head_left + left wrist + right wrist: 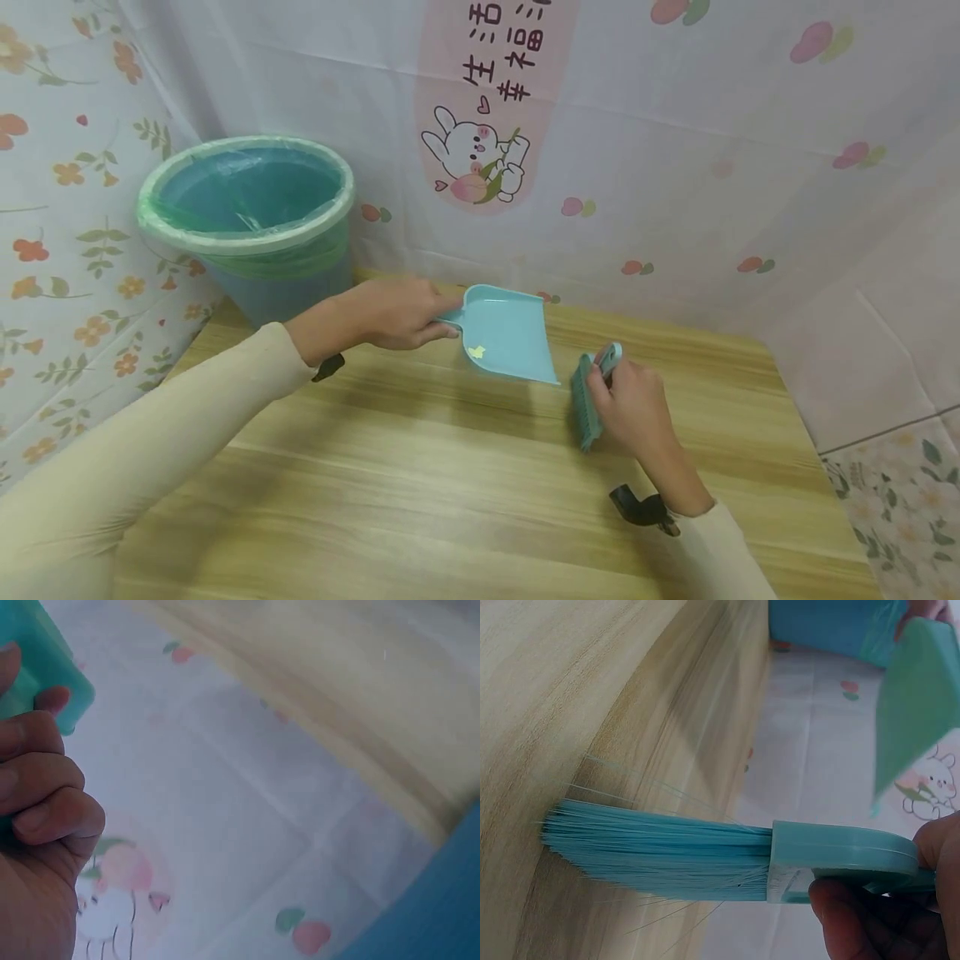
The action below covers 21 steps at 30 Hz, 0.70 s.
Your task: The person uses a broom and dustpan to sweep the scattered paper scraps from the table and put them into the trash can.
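My left hand [396, 312] grips a light-blue dustpan [512, 333] by its short handle. The pan is raised over the table, its wide lip facing right, and a small pale-yellow scrap [477, 352] lies in it near the handle side. In the left wrist view, fingers curl beneath a corner of the pan [71, 697]. To the right of the lip, my right hand [636, 408] holds a matching hand brush [585, 404] by the handle. Its blue bristles [660, 851] point down to the wooden surface in the right wrist view, apart from the pan.
A blue bin [281, 279] with a pale rim and a clear green liner stands at the table's back left corner, close beside my left forearm. Behind the wooden table [420, 475] hangs a printed cloth [675, 167], with a floral cloth [90, 242] at left.
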{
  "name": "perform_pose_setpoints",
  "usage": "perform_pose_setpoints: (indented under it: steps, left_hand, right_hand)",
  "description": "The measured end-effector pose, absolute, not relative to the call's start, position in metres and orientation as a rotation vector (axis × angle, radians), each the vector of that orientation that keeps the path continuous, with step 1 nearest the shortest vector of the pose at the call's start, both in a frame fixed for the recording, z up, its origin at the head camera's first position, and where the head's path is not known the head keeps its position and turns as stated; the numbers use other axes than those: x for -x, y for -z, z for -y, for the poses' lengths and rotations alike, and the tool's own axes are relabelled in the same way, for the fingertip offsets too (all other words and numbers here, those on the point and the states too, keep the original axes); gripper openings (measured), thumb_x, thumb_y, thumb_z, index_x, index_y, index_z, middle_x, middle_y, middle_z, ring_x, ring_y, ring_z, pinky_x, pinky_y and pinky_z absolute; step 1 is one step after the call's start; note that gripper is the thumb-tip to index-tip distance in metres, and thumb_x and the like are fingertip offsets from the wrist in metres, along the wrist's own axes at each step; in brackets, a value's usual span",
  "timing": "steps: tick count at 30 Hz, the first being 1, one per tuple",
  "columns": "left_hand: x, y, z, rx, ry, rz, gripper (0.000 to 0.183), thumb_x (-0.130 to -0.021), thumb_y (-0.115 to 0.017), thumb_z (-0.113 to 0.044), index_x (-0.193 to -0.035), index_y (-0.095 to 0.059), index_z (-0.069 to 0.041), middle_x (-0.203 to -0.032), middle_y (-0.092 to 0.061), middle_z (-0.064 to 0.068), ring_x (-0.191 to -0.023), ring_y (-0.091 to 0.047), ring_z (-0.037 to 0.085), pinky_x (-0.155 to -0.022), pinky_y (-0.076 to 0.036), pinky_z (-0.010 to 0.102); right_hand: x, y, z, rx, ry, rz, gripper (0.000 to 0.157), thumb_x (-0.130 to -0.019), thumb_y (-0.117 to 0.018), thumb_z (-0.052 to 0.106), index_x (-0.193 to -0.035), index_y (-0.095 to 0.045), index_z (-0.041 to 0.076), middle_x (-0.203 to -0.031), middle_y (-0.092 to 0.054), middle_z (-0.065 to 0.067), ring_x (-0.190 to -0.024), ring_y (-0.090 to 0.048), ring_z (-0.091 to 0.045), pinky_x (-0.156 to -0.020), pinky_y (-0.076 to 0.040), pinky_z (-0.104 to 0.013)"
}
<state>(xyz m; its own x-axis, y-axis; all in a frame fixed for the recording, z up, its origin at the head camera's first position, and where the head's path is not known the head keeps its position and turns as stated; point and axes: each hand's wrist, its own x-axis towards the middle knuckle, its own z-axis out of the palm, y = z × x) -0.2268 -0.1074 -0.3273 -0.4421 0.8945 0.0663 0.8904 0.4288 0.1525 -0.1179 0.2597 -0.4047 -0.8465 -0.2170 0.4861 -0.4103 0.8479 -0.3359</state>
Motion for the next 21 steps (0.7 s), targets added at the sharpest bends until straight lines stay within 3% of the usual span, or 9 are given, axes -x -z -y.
perform_pose_setpoints:
  steps: [9, 15, 21]
  left_hand:
    - [0.231, 0.289, 0.130, -1.662, -0.261, -2.759, 0.026, -0.111, -0.066, -0.031, -0.104, -0.054, -0.009, -0.071, -0.038, -0.003, -0.063, -0.047, 0.021, -0.063, -0.043, 0.042]
    - [0.230, 0.272, 0.148, -1.632, -0.220, -2.846, 0.024, -0.110, -0.067, -0.029, -0.104, -0.054, -0.009, -0.066, -0.043, -0.002, -0.058, -0.050, 0.024, -0.064, -0.046, 0.045]
    - [0.228, 0.257, 0.165, -1.605, -0.217, -2.915, 0.024, -0.110, -0.068, -0.029, -0.106, -0.056, -0.008, -0.070, -0.048, 0.002, -0.067, -0.057, 0.030, -0.070, -0.051, 0.051]
  right_hand:
    - [0.118, 0.404, -0.261, -0.449, -0.592, 2.592, 0.014, -0.104, -0.058, 0.006, -0.091, -0.059, 0.006, -0.060, -0.036, 0.008, -0.050, -0.027, -0.005, -0.048, -0.027, -0.027]
    - [0.118, 0.404, -0.261, -0.454, -0.586, 2.585, 0.013, -0.105, -0.059, 0.006, -0.092, -0.060, 0.006, -0.060, -0.037, 0.009, -0.050, -0.028, -0.004, -0.048, -0.027, -0.028]
    - [0.116, 0.403, -0.260, -0.455, -0.610, 2.600, 0.014, -0.105, -0.057, 0.004, -0.091, -0.059, 0.006, -0.060, -0.036, 0.008, -0.050, -0.027, -0.004, -0.048, -0.028, -0.027]
